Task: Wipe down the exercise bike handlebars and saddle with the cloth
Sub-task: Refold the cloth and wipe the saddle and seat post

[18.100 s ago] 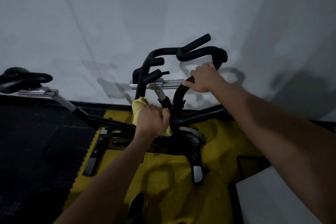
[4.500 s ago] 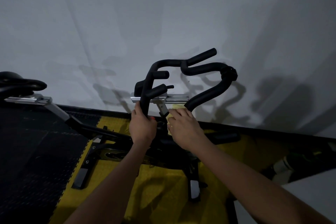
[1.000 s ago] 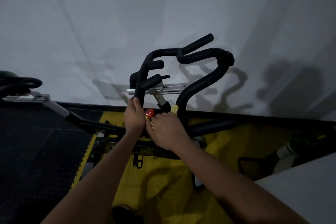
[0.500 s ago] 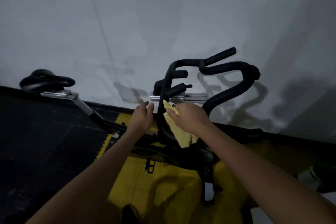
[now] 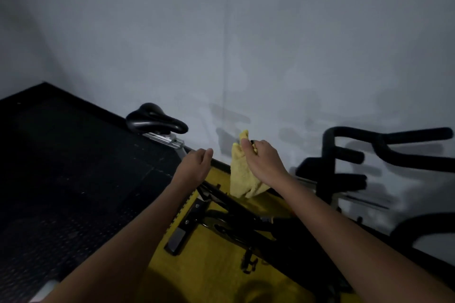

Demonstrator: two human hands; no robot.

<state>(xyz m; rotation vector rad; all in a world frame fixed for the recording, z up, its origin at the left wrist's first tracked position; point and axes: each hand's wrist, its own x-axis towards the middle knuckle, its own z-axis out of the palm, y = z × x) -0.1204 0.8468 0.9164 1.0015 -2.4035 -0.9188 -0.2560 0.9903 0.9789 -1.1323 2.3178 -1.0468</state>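
— Fingers (image 5: 246, 143) of our right hand (image 5: 264, 162) pinch one yellow cloth (image 5: 242, 174) near its top; the rest of it hangs loose below the hand, touching nothing that we can see.

— And our left hand (image 5: 194, 167)?

— Slack, fingers loosely curled, holding nothing. It hovers just left of the cloth, apart from it, over the slanted seat post (image 5: 181, 151).

— Where is what we are to wipe?

— One black saddle (image 5: 155, 119) sits up and to the left of both hands, near the left one, on a silver slide rail (image 5: 165, 139). One set of black handlebars (image 5: 384, 152) stands well off to the right of the cloth hand, blurred, its several prongs pointing right.

— Anything between us and the saddle?

— Nothing in the gap; only open air and the grey wall (image 5: 221, 44) behind. Below the hands runs the black bike frame (image 5: 246, 219), with one pedal (image 5: 249, 262) hanging under it.

— And underfoot?

— A yellow mat (image 5: 216, 273) under the frame, and dark textured flooring (image 5: 61, 179) spreading left of our left forearm.
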